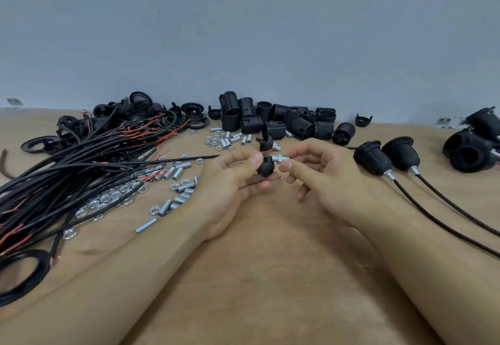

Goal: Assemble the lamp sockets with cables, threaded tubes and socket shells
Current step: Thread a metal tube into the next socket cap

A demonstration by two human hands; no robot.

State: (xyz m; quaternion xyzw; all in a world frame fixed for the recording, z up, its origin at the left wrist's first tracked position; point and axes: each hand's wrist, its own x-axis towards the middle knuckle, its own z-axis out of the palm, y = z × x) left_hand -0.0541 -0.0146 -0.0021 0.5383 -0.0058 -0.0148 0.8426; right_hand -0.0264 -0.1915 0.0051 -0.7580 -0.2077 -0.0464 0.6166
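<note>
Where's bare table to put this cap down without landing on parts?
Bare wood lies between the forearms, below the left hand and right hand. A smaller patch lies right of the right hand, before the two finished sockets. The left is crowded with cables, nuts and tubes; shells line the wall.

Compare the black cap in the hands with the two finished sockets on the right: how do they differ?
The black cap is held above the table by the left hand; the finished sockets lie on it. The cap has no cable; each socket trails one. The cap is smaller. All have a metal tube.
</note>
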